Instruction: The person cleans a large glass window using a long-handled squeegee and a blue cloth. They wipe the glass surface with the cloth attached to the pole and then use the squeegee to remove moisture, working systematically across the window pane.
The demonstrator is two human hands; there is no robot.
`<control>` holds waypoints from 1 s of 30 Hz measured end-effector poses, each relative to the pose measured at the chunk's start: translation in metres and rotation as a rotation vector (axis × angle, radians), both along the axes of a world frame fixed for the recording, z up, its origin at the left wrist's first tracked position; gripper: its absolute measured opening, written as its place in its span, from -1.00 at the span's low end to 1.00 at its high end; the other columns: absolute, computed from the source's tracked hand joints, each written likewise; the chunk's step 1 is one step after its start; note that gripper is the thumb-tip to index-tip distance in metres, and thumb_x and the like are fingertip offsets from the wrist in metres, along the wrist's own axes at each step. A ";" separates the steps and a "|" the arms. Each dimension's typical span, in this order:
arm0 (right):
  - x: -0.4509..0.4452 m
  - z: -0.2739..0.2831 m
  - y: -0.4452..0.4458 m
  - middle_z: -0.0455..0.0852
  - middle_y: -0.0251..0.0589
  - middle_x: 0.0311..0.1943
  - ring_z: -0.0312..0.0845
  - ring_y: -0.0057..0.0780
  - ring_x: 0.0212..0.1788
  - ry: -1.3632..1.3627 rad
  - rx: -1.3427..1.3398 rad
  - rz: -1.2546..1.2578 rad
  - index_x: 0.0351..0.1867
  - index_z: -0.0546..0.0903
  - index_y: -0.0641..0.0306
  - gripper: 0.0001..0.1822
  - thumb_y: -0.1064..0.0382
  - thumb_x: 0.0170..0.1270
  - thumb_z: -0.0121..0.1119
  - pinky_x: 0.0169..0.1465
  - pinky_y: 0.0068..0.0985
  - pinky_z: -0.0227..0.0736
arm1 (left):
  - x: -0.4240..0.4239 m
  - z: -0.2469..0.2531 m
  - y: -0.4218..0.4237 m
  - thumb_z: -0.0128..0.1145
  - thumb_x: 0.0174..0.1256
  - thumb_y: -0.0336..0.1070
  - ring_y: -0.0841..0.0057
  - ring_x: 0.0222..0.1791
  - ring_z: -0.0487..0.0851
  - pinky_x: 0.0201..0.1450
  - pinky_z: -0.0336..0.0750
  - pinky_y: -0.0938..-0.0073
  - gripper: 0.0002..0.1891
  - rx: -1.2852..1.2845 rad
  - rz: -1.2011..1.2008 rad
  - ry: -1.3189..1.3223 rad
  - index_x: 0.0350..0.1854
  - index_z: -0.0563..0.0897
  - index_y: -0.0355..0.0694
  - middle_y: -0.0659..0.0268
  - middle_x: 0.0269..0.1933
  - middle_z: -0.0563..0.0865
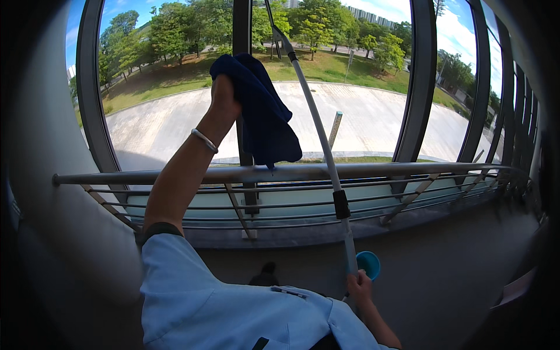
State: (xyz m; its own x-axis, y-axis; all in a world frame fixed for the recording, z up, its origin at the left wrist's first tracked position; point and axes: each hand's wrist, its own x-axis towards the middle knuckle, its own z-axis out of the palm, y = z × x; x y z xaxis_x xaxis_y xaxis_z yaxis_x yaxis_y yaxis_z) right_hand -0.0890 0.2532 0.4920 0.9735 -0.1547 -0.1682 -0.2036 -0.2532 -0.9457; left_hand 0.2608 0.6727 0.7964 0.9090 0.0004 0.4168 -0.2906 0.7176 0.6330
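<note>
My left hand is raised in front of the window and grips a dark blue cloth. The cloth drapes down over a dark vertical window frame; whether it touches the frame I cannot tell. Low on the right, my right hand is closed around the lower end of a telescopic pole with a black collar. The pole leans up past the handrail. At its top sits a window squeegee, held against or close to the glass and partly cut off by the picture's edge.
A metal railing with thin horizontal bars runs between me and the tall window panes. A turquoise bucket stands on the dark floor beyond my right hand. To the left rises a pale wall or column. Trees and paving lie outside.
</note>
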 end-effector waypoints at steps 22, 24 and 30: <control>-0.104 0.010 0.002 0.25 -0.46 -0.70 0.12 -0.69 -0.56 0.526 -0.437 -0.294 -0.70 0.32 0.33 -0.58 0.15 0.12 0.24 -0.51 -0.50 0.13 | 0.275 -0.212 0.018 -0.07 0.35 -0.12 0.42 -0.24 0.66 -0.12 0.59 0.40 -0.74 0.107 0.347 0.401 -0.17 0.60 -0.15 0.24 -0.23 0.70; -0.103 0.017 0.002 0.26 -0.45 -0.71 0.13 -0.68 -0.57 0.556 -0.395 -0.322 -0.70 0.32 0.33 -0.58 0.15 0.10 0.24 -0.51 -0.49 0.14 | 0.277 -0.234 0.017 -0.07 0.35 -0.12 0.42 -0.24 0.66 -0.11 0.59 0.40 -0.74 0.103 0.312 0.449 -0.16 0.60 -0.15 0.24 -0.23 0.69; -0.091 0.028 0.004 0.26 -0.49 -0.71 0.13 -0.68 -0.59 0.671 -0.356 -0.314 -0.73 0.32 0.27 -0.62 0.19 0.07 0.23 -0.54 -0.50 0.11 | 0.289 -0.284 0.012 -0.06 0.35 -0.11 0.42 -0.22 0.66 -0.10 0.58 0.41 -0.73 0.085 0.222 0.561 -0.16 0.60 -0.15 0.24 -0.22 0.69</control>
